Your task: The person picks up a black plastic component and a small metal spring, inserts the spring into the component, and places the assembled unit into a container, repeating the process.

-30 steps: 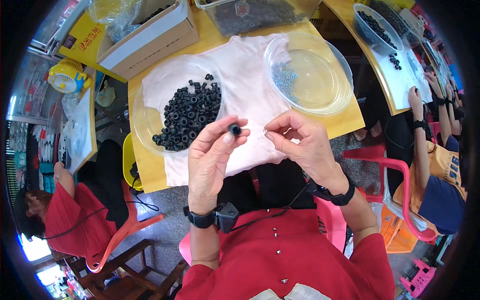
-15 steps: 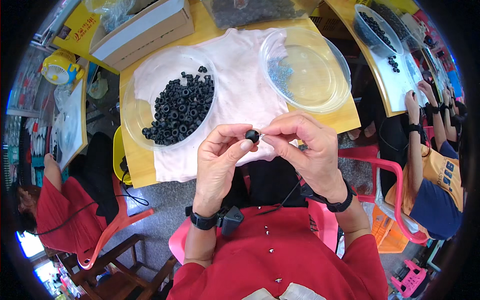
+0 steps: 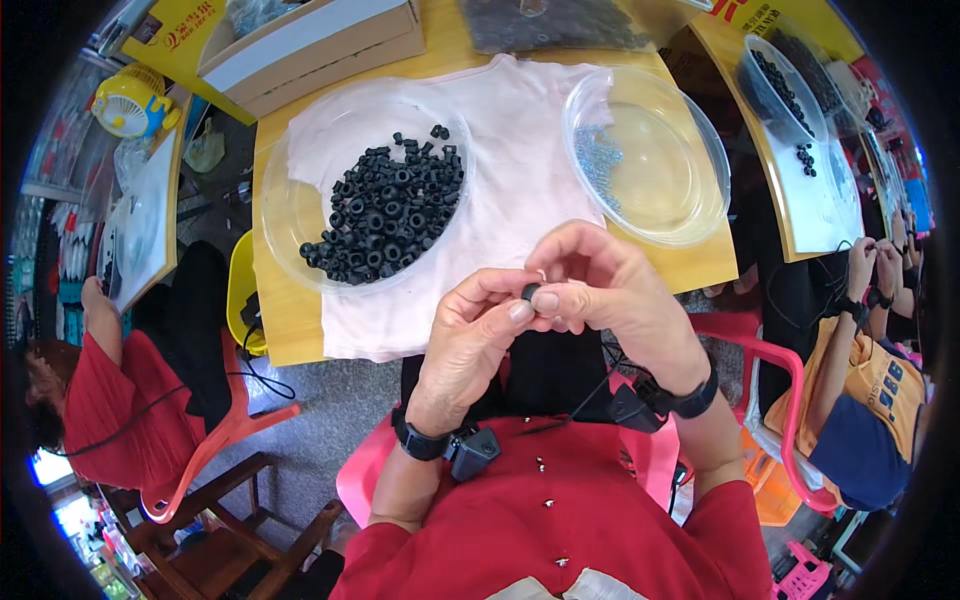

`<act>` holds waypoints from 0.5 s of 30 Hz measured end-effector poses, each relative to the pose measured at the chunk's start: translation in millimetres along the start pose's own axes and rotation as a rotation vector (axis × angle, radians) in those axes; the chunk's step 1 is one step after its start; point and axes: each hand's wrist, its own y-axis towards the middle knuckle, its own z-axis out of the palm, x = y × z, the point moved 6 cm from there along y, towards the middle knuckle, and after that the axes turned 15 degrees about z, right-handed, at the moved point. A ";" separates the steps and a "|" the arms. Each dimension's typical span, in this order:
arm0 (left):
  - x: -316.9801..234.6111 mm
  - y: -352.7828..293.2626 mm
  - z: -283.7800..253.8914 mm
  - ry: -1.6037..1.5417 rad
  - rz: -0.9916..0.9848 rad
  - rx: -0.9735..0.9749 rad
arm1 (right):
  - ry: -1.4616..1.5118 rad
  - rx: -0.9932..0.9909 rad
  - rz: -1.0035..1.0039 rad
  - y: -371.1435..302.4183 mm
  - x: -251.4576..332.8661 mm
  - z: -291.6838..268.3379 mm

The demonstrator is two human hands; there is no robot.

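Between the fingertips of both hands is a small black ring-shaped part (image 3: 530, 291), mostly covered by the fingers. My left hand (image 3: 475, 335) pinches it from the left side. From the right, my right hand (image 3: 625, 300) closes on it with thumb and forefinger, and a small pale bit shows above the fingers. Beyond the left hand, a clear round tub (image 3: 285, 235) holds a heap of similar black parts (image 3: 385, 210). Farther right stands another clear round tub (image 3: 722, 190) with tiny bluish transparent pieces (image 3: 598, 165) along its left side.
A pale pink cloth (image 3: 510, 130) lies under the tubs on the wooden table (image 3: 290, 335). At the back are a cardboard box (image 3: 320, 60) and a bag of dark pieces (image 3: 550, 25). Co-workers sit either side, one in a red shirt (image 3: 130, 410). A yellow bin (image 3: 243, 290) stands left.
Both hands have shifted slightly right. My right fingers have moved over the black part, now hiding most of it. The whole view has shifted a little.
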 end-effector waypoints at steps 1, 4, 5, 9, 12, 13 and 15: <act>-0.4 0.4 -2.5 -0.015 0.003 -0.017 | -0.002 -0.003 0.001 3.8 1.8 -0.5; -2.4 2.2 -14.4 -0.048 0.001 -0.029 | 0.013 0.053 0.180 15.9 -2.8 6.4; -2.4 2.3 -18.4 -0.088 0.010 -0.036 | 0.009 0.049 0.180 19.3 0.9 8.7; -4.5 1.2 -28.2 -0.195 0.106 -0.062 | -0.598 -0.100 -0.083 39.0 37.3 21.0; -0.3 5.4 -34.7 -0.203 0.094 -0.040 | -1.102 -0.405 -0.590 56.4 75.5 28.3; -1.0 5.1 -33.9 -0.206 0.098 -0.033 | -1.348 -0.603 -0.902 58.5 83.0 35.1; 1.3 1.7 -35.9 -0.139 0.039 -0.072 | -1.421 -0.623 -0.881 92.3 90.8 31.0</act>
